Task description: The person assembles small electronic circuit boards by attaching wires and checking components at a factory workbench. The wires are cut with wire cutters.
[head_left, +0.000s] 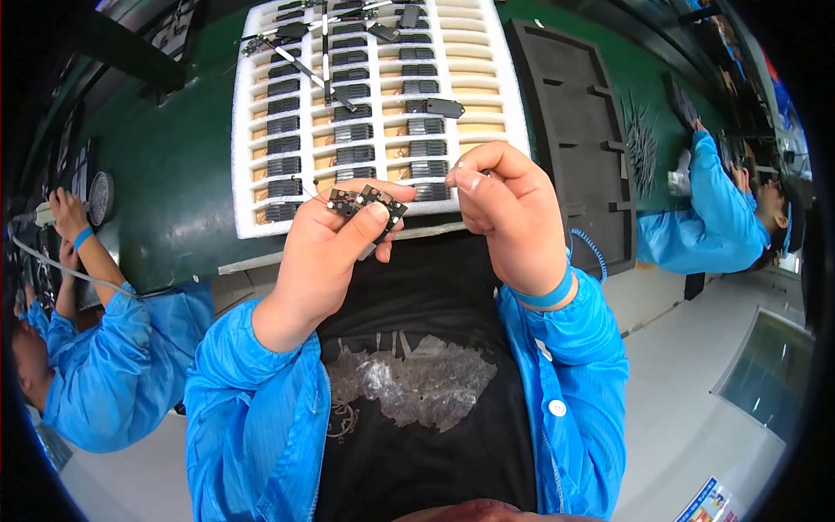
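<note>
My left hand (315, 252) is closed around small black circuit boards (383, 204), its thumb pressing on the top one. The boards carry light square pads and round marks, and a thin wire rises beside them. To the right of it, my right hand (515, 222) is raised with thumb and forefinger pinched together. Whatever lies between those fingertips is too small to make out. Both hands hover just above the near edge of a white foam tray (243, 148), whose slots hold rows of black block-like parts (354, 132).
Loose black modules (444, 108) and black-and-white strips (327, 52) lie across the tray. On the right stands a dark grey foam tray (574, 139), with a bundle of dark strands (642, 139) beyond it. Co-workers in blue smocks (130, 374) sit on both sides along the green bench (174, 217).
</note>
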